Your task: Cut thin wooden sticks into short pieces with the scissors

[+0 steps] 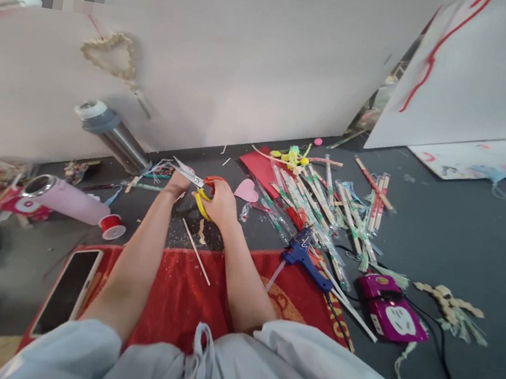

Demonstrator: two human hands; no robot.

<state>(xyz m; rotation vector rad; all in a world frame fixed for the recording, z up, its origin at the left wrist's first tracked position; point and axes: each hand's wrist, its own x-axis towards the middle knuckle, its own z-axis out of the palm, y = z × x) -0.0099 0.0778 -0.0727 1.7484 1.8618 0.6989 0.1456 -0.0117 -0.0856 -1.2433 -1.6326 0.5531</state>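
In the head view, both bare forearms reach forward from light-coloured sleeves across the red towel (173,295), drawing closer together towards the hands over the dark tabletop (443,229). The right forearm slants up and to the left; its hand (224,205) is curled around the orange and yellow handles of the scissors (196,181), fingers closed on the loops. The blades stand partly open and point left, passing over or just beside the other hand.

The left forearm slants up and to the right, ending at the left hand (180,183) beside the blades — its fingers are partly hidden, so how far open they are, and whether they hold anything, I cannot tell.

Just right of the right hand lies a pink heart (247,190); a thin wooden stick (196,252) lies between the forearms, partly on the towel. Farther right — a blue glue gun (304,260).
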